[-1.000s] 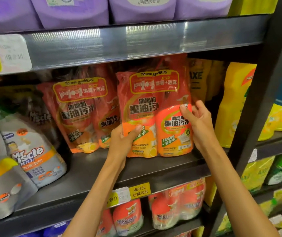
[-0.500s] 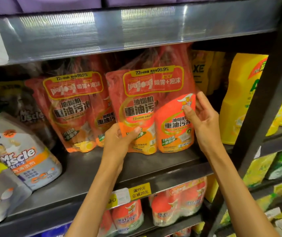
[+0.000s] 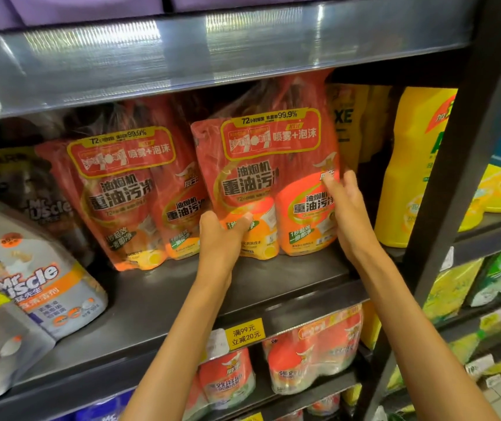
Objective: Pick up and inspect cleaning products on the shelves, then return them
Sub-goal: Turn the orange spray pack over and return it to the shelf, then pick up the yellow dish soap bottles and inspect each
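Your left hand (image 3: 219, 238) grips the lower left corner of the orange-red degreaser twin pack (image 3: 269, 183), thumb curled across its front face near the yellow-orange base. Your right hand (image 3: 349, 217) holds the pack's right edge, fingertips (image 3: 331, 184) pressed on the front film by the brand emblem and the palm wrapped along the side. The pack stands upright on the dark metal shelf (image 3: 273, 278), its bottom edge touching or just above the shelf board; you cannot tell which from this view. Its top reaches into the shadow under the upper shelf edge (image 3: 212, 53).

Just to the left stands a second matching twin pack (image 3: 130, 196), leaning slightly left, apart from your left hand. Further left sit grey Mr Muscle refill pouches (image 3: 39, 278), one overlapping another at the frame edge. To the right of the held pack stand yellow AXE pouches (image 3: 346, 123), partly hidden behind it, and beyond the upright post a yellow bottle (image 3: 410, 177). A yellow price tag (image 3: 244, 333) is fixed to the shelf lip between your forearms. Below it, orange shrink-wrapped cleaner bottles (image 3: 313, 350) fill the lower tier.
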